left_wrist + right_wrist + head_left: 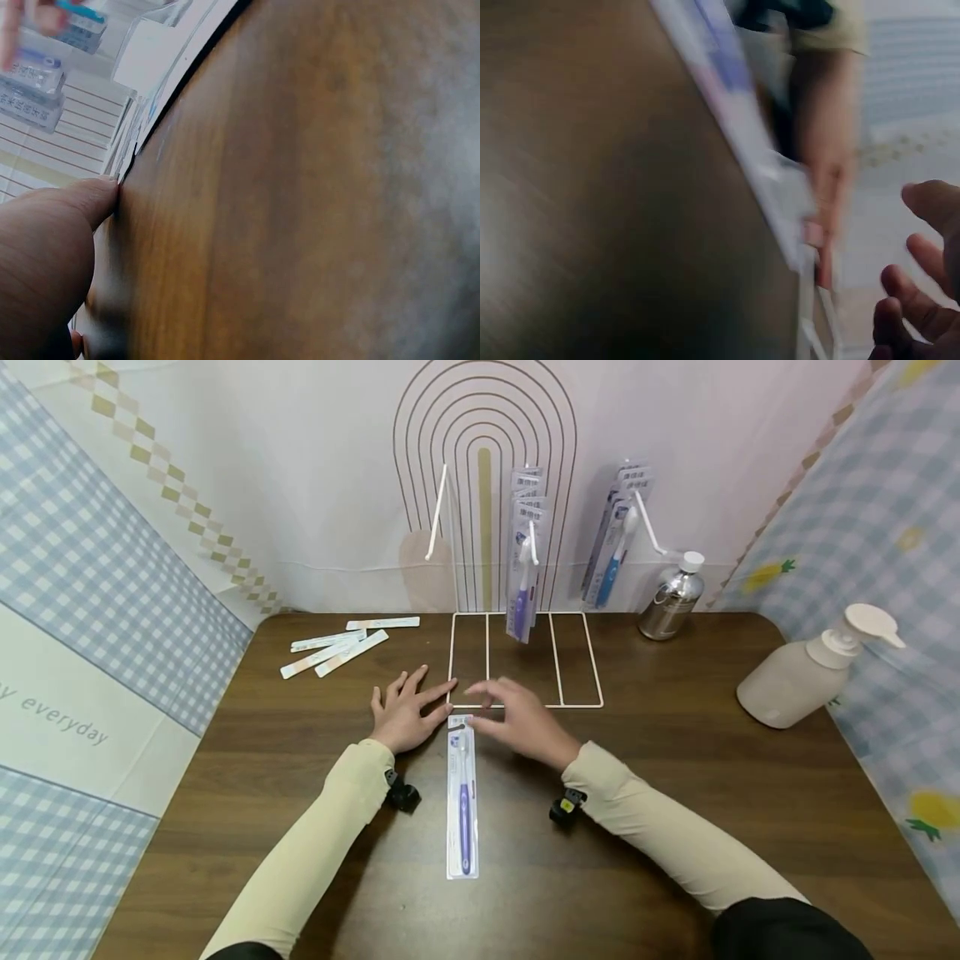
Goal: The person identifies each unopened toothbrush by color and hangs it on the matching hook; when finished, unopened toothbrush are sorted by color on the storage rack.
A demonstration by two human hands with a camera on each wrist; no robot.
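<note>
A packaged purple toothbrush (463, 802) lies lengthwise on the table, its top end toward the wire rack. My left hand (405, 714) rests on the table with fingers spread, and its thumb touches the top corner of the pack; the left wrist view shows the thumb (71, 206) at the card's edge. My right hand (525, 722) hovers just right of the pack's top end, fingers loosely bent and apart. In the right wrist view its fingers (922, 300) hold nothing, and the pack (731, 105) is blurred.
A white wire rack (577, 705) has prongs, two carrying packs of purple toothbrushes (522, 568) and blue toothbrushes (611, 560); the left prong (437, 514) is bare. Several paper sachets (352, 653) lie back left. A silver bottle (670, 602) and a pump bottle (795, 681) stand right.
</note>
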